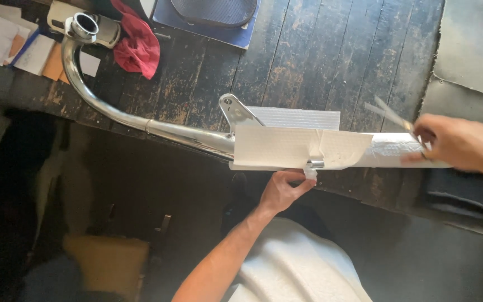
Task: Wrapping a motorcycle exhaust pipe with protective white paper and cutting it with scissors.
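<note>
I see a chrome exhaust pipe [141, 120] lying across the near edge of a dark, worn wooden workbench [320, 61], its muffler end wrapped in white foam sheet [303, 146]. My left hand [283, 189] comes up from below the bench edge and pinches a strip of clear tape [312, 169] at the lower border of the wrap, right under the muffler. My right hand [458, 142] sits at the far right end of the wrapped pipe, closed around a pair of scissors [392, 116] whose blurred blades point up and left over the bench.

The bare curved header runs left and up to a round flange [85, 24]. A metal mounting bracket [235, 110] stands up just beside the wrap's left edge. A red rag [136, 43] lies near the flange, with papers [6, 39] at the top left corner. A blue board [208, 25] rests at the top centre, well apart from both hands.
</note>
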